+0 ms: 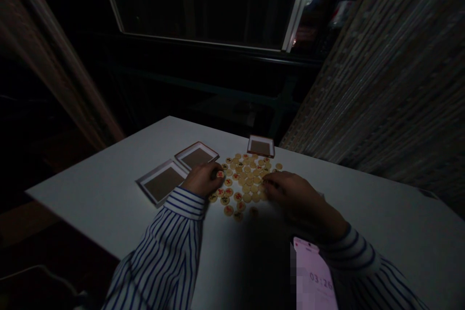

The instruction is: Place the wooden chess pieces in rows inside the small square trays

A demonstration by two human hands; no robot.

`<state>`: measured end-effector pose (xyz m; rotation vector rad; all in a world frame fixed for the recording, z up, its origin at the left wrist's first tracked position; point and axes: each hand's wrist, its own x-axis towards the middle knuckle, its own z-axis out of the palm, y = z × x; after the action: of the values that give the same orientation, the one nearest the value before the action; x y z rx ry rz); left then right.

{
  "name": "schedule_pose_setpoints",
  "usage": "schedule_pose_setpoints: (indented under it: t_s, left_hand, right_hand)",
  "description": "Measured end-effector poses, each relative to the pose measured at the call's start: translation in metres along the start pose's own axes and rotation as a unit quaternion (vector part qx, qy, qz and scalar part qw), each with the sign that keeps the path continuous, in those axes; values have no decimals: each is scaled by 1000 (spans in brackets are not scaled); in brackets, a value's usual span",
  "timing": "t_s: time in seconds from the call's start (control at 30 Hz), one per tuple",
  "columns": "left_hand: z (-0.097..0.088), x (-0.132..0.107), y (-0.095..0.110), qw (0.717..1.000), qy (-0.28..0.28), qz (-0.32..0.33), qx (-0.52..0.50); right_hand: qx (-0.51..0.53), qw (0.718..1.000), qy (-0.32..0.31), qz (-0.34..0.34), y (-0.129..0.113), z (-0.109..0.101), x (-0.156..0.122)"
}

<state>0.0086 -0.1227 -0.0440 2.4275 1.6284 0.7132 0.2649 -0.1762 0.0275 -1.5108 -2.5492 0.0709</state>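
Round wooden Chinese chess pieces (246, 181) lie spread in a loose cluster on the white table (225, 247). Some show red or dark characters, while many others look plain on top. At the cluster's left edge, my left hand (201, 178) is closed, with thumb and fingers on a red-marked Chinese chess piece (220, 174). My right hand (296, 193) reaches over the right edge of the cluster, fingers curled down among the pieces. Its fingertips are in shadow, and what they hold, if anything, cannot be made out.
Shallow open box parts, one at front left (145, 188), another behind it (214, 151) and a third at the back (261, 137), rest on the table. A lit phone (313, 271) lies below my right wrist. A strand curtain (363, 68) hangs at right.
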Motion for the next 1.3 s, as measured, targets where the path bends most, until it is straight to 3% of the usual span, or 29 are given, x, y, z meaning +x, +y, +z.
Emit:
schedule_pose_setpoints:
  t_s: [0.23,0.5,0.93,1.3]
  left_hand:
    - [-1,0,10,996,90,15,-13]
    - [3,-1,32,986,158,49,-22]
    - [14,-2,51,987,138,76,-35]
    - [14,13,92,985,118,90,-85]
  right_hand:
    - [-2,998,54,27,15,0,-8]
    - [7,996,70,52,28,-4,-18]
    - [34,994,84,67,44,-11,-28]
    - [58,990,104,80,58,-28,-41]
